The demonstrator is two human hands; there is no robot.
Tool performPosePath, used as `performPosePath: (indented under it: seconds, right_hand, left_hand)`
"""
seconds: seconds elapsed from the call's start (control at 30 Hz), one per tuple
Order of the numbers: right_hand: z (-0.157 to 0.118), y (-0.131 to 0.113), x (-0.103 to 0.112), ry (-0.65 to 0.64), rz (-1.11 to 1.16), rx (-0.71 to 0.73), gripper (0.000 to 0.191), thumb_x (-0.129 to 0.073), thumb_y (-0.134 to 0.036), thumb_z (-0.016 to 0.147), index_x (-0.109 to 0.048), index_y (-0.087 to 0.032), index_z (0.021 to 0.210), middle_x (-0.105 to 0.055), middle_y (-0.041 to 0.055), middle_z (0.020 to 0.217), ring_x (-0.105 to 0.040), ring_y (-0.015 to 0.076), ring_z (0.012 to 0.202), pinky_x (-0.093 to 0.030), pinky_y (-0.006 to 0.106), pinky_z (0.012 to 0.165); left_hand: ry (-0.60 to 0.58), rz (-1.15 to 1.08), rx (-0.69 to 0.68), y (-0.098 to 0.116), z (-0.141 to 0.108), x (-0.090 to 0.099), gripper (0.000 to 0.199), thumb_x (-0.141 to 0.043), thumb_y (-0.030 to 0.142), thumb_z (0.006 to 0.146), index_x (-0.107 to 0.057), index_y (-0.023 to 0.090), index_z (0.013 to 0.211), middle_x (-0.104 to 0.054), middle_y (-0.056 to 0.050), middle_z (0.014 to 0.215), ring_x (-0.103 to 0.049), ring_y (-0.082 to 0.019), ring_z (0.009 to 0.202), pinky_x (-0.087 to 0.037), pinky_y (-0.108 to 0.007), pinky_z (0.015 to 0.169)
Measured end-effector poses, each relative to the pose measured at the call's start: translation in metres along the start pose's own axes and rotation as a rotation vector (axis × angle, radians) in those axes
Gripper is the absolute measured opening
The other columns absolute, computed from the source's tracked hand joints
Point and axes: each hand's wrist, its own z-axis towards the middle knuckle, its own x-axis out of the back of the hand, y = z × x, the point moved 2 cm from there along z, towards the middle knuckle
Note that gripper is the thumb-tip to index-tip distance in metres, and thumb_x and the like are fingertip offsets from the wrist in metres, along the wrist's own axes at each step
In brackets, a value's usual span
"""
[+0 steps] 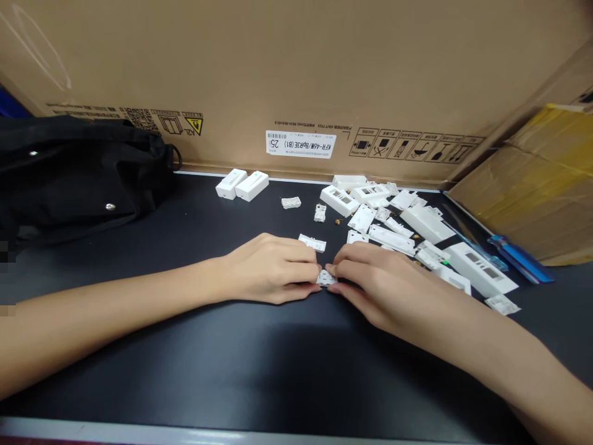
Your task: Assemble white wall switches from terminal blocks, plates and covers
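Between both hands is a small white plastic part [326, 278] with dark holes in its face, low over the black table. My left hand [278, 269] pinches its left end between thumb and fingers. On the other end, my right hand [375, 278] has its fingers and thumb closed the same way. My fingertips cover both ends of the part. Just behind my left fingers lies a flat white plastic strip [315, 243]. Farther back are a small white piece [319, 213] and a white block [291, 203].
Loose white plastic housings [340, 200] and covers heap at the right. Beside them lies a blue-handled screwdriver [523, 259]. Two white boxes [252, 186] stand at the back. A black bag [83, 173] sits left, a large carton [296, 74] behind, a taped carton [532, 185] right.
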Motion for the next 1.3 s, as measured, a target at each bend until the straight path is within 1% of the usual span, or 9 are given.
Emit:
performPosePath:
  seconds: [0.1,0.23,0.4,0.57,0.67,0.77,0.93,1.1,1.3]
  right_hand:
    - [0.000,-0.001,-0.001,-0.002,-0.044,0.001,0.024,-0.052,-0.016,0.101,-0.077,-0.017,0.100,-0.071,0.0118,0.097,-0.068,0.0218,0.083,-0.051,0.034,0.076]
    - [0.001,-0.003,0.001,-0.004,-0.096,-0.008,0.024,-0.052,-0.014,0.100,-0.076,-0.016,0.098,-0.071,0.0114,0.095,-0.067,0.0214,0.080,-0.050,0.034,0.074]
    - [0.004,-0.005,0.002,-0.043,-0.160,0.029,0.022,-0.054,-0.009,0.096,-0.074,-0.015,0.090,-0.068,0.0088,0.085,-0.061,0.0201,0.072,-0.046,0.035,0.067]
    - [0.008,-0.007,0.003,-0.069,-0.185,0.048,0.020,-0.055,-0.006,0.092,-0.071,-0.015,0.083,-0.065,0.0086,0.080,-0.059,0.0219,0.074,-0.044,0.036,0.068]
    - [0.011,-0.008,0.005,-0.092,-0.155,0.039,0.022,-0.052,-0.010,0.095,-0.069,-0.015,0.081,-0.064,0.0083,0.080,-0.059,0.0220,0.074,-0.043,0.037,0.068]
    - [0.012,-0.007,0.006,-0.094,-0.113,0.013,0.024,-0.051,-0.016,0.098,-0.067,-0.017,0.081,-0.064,0.0080,0.081,-0.059,0.0218,0.075,-0.043,0.037,0.069]
    - [0.011,-0.002,0.007,-0.088,-0.058,-0.015,0.021,-0.052,-0.023,0.100,-0.066,-0.018,0.084,-0.065,0.0083,0.087,-0.060,0.0221,0.081,-0.045,0.036,0.075]
    - [0.009,0.000,0.005,-0.050,-0.116,0.060,0.025,-0.052,-0.029,0.103,-0.069,-0.017,0.087,-0.066,0.0088,0.088,-0.062,0.0234,0.085,-0.046,0.039,0.082]
    - [0.006,-0.004,0.006,-0.021,-0.195,0.129,0.026,-0.052,-0.026,0.104,-0.072,-0.016,0.092,-0.067,0.0087,0.089,-0.064,0.0237,0.087,-0.048,0.039,0.084]
  left_hand:
    - [0.024,0.023,0.005,0.000,-0.001,0.000,0.013,-0.061,0.023,0.101,-0.067,0.017,0.090,-0.074,-0.003,0.087,-0.070,-0.014,0.076,-0.051,-0.024,0.065]
    - [0.030,0.040,0.036,0.000,-0.002,0.000,0.020,-0.062,0.024,0.100,-0.064,0.018,0.081,-0.071,-0.001,0.080,-0.067,-0.012,0.070,-0.048,-0.024,0.062]
    - [-0.003,0.060,0.053,0.002,0.000,0.000,0.020,-0.061,0.025,0.100,-0.063,0.018,0.081,-0.068,0.000,0.078,-0.063,-0.012,0.066,-0.045,-0.025,0.058]
    - [-0.050,0.095,0.060,0.003,0.001,0.001,0.026,-0.057,0.026,0.103,-0.061,0.018,0.079,-0.066,0.000,0.077,-0.060,-0.011,0.064,-0.042,-0.026,0.057]
    - [-0.074,0.106,0.057,0.004,0.000,0.002,0.028,-0.053,0.026,0.105,-0.062,0.018,0.080,-0.066,0.001,0.078,-0.060,-0.012,0.066,-0.042,-0.027,0.057]
    - [-0.093,0.108,0.061,0.003,0.000,0.002,0.025,-0.055,0.026,0.104,-0.063,0.018,0.082,-0.067,0.000,0.082,-0.062,-0.013,0.069,-0.043,-0.028,0.058]
    - [-0.102,0.046,0.076,0.000,0.002,0.003,0.024,-0.057,0.025,0.104,-0.063,0.017,0.082,-0.068,-0.001,0.083,-0.061,-0.012,0.069,-0.044,-0.025,0.060]
    - [-0.130,-0.040,0.060,-0.005,0.003,0.003,0.022,-0.057,0.023,0.103,-0.064,0.016,0.082,-0.067,-0.003,0.084,-0.062,-0.012,0.072,-0.047,-0.024,0.065]
    - [-0.162,-0.071,0.069,-0.007,0.004,0.005,0.021,-0.056,0.022,0.102,-0.066,0.017,0.084,-0.069,-0.004,0.086,-0.065,-0.014,0.073,-0.048,-0.024,0.066]
